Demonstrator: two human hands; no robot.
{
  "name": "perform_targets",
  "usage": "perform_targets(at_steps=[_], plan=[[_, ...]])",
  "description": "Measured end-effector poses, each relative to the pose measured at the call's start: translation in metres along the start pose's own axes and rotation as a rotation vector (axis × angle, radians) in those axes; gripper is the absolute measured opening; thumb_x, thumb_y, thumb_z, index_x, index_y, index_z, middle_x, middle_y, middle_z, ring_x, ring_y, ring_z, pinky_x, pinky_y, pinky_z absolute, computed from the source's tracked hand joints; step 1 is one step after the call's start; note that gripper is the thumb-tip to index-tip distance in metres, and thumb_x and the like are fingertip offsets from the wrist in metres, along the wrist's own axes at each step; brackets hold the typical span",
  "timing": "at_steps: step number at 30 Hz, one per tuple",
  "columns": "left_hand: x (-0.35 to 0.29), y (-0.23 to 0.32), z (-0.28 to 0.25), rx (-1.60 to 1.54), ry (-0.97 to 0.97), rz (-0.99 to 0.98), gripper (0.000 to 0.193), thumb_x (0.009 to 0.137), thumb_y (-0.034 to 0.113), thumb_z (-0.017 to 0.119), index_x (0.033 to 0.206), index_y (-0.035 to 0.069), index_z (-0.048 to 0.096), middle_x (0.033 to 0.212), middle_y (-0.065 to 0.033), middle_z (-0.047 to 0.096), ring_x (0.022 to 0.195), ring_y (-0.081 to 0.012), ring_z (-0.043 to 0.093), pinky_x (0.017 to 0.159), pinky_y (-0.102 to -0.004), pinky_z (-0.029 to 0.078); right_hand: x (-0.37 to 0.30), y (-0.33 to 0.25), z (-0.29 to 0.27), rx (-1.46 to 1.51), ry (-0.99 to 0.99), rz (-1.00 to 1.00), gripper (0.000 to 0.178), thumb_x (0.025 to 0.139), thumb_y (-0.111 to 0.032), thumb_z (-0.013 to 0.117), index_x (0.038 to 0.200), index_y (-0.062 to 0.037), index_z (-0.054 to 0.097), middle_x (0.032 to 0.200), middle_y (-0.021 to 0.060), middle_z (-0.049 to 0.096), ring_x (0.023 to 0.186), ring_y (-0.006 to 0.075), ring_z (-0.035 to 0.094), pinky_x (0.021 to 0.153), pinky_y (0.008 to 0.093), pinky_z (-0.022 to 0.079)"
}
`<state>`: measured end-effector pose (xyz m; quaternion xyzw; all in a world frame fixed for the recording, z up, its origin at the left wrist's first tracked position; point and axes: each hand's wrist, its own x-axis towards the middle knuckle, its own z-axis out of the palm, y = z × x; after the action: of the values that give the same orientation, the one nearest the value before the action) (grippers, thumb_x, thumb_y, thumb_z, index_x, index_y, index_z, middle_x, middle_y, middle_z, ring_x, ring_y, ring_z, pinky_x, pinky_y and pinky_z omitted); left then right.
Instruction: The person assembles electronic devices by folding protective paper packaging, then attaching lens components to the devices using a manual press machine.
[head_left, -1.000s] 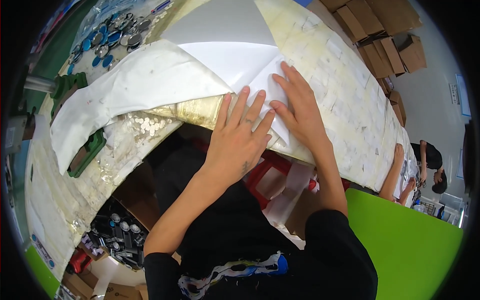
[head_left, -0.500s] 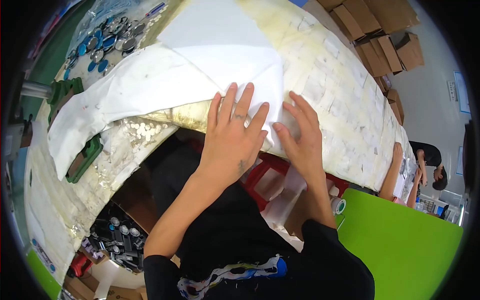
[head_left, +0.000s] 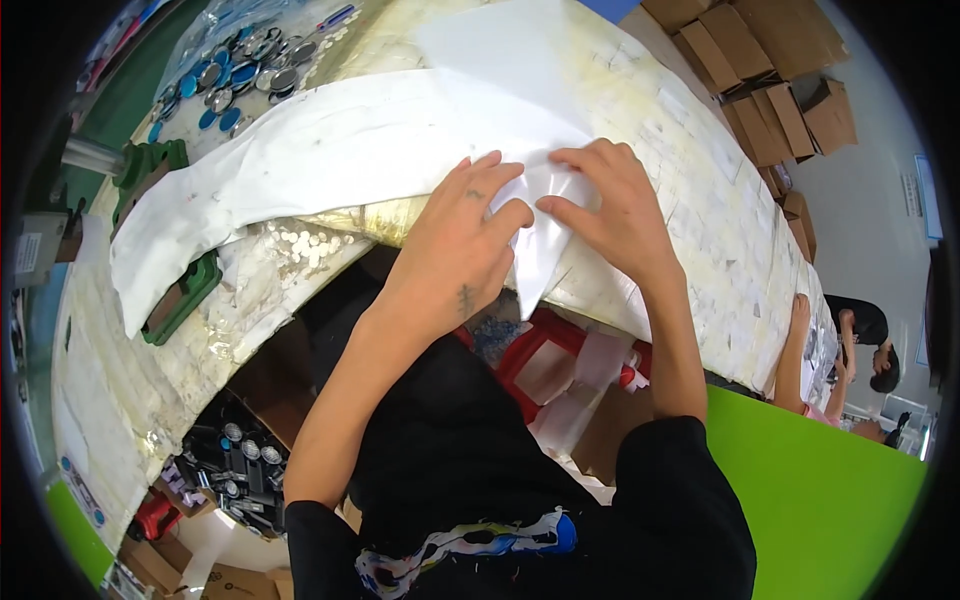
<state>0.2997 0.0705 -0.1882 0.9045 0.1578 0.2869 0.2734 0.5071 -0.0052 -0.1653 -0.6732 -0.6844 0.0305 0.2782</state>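
A thin white sheet (head_left: 500, 50), slightly see-through, lies on the table, and its near part is bunched into a glossy pointed fold that reaches over the front edge. My left hand (head_left: 460, 235) is closed with bent fingers on the left side of that fold. On the other side, my right hand (head_left: 622, 210) pinches the sheet between its thumb and bent fingers. A long white cloth (head_left: 300, 145) stretches left from beneath my left hand, its far left end draped over a green clamp-like fixture (head_left: 185, 295).
Loose round metal and blue caps (head_left: 240, 75) lie at the back left, small white discs (head_left: 310, 247) nearer. Below the table sit a bin of black parts (head_left: 240, 465) and a red stool (head_left: 540, 365). A green board (head_left: 810, 490) is at right; other people work beyond.
Both hands have gone from lying fairly flat on the sheet to curled fingers gripping it. The sheet's near part is now gathered into a fold, its tip lower over the edge.
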Motion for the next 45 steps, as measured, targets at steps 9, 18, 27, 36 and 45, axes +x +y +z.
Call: perform_targets(at_steps=[9, 18, 27, 36, 45], plan=[[-0.018, 0.017, -0.004, 0.088, 0.218, -0.126, 0.034, 0.078, 0.002, 0.071, 0.111, 0.007, 0.068, 0.121, -0.0106, 0.061, 0.111, -0.0319, 0.058, 0.1, -0.0431, 0.043, -0.039, -0.018, 0.0, 0.265, 0.306, 0.561, 0.024, 0.079, -0.007, 0.077, 0.1, -0.0032, 0.068, 0.07, -0.0019, 0.052, 0.071, 0.0082, 0.049, 0.064, 0.027, 0.042], [-0.005, -0.003, 0.007, 0.044, 0.209, -0.033, 0.032, 0.076, 0.003, 0.073, 0.107, 0.006, 0.069, 0.1, -0.0053, 0.061, 0.095, -0.0254, 0.057, 0.086, -0.0367, 0.041, -0.055, -0.04, -0.012, 0.331, 0.073, 0.081, 0.023, 0.071, 0.001, 0.079, 0.091, 0.0006, 0.067, 0.091, 0.0108, 0.063, 0.079, 0.0211, 0.062, 0.069, 0.0289, 0.051], [-0.026, -0.005, -0.009, 0.051, 0.257, -0.066, 0.032, 0.069, -0.004, 0.074, 0.099, 0.007, 0.07, 0.107, -0.0073, 0.063, 0.097, -0.0265, 0.059, 0.086, -0.035, 0.044, -0.073, -0.03, 0.014, 0.061, 0.264, -0.278, 0.028, 0.059, 0.007, 0.068, 0.083, -0.0036, 0.06, 0.109, 0.0143, 0.071, 0.092, 0.0334, 0.07, 0.074, 0.0358, 0.057], [-0.035, -0.012, 0.003, 0.119, 0.281, 0.006, 0.022, 0.072, 0.002, 0.075, 0.093, 0.005, 0.07, 0.113, -0.0062, 0.064, 0.104, -0.0278, 0.059, 0.088, -0.0392, 0.046, -0.062, -0.039, 0.016, 0.045, 0.053, -0.07, 0.027, 0.069, 0.0, 0.072, 0.095, -0.0028, 0.067, 0.105, 0.0115, 0.07, 0.094, 0.0332, 0.068, 0.083, 0.0382, 0.055], [-0.024, -0.013, 0.005, 0.204, 0.335, -0.089, 0.021, 0.077, 0.01, 0.077, 0.096, 0.008, 0.071, 0.106, -0.0027, 0.063, 0.1, -0.0245, 0.056, 0.083, -0.0375, 0.041, -0.042, -0.031, 0.02, 0.176, 0.187, 0.445, 0.023, 0.085, -0.015, 0.073, 0.085, 0.0049, 0.062, 0.082, 0.013, 0.058, 0.069, 0.0255, 0.055, 0.061, 0.0333, 0.044]])
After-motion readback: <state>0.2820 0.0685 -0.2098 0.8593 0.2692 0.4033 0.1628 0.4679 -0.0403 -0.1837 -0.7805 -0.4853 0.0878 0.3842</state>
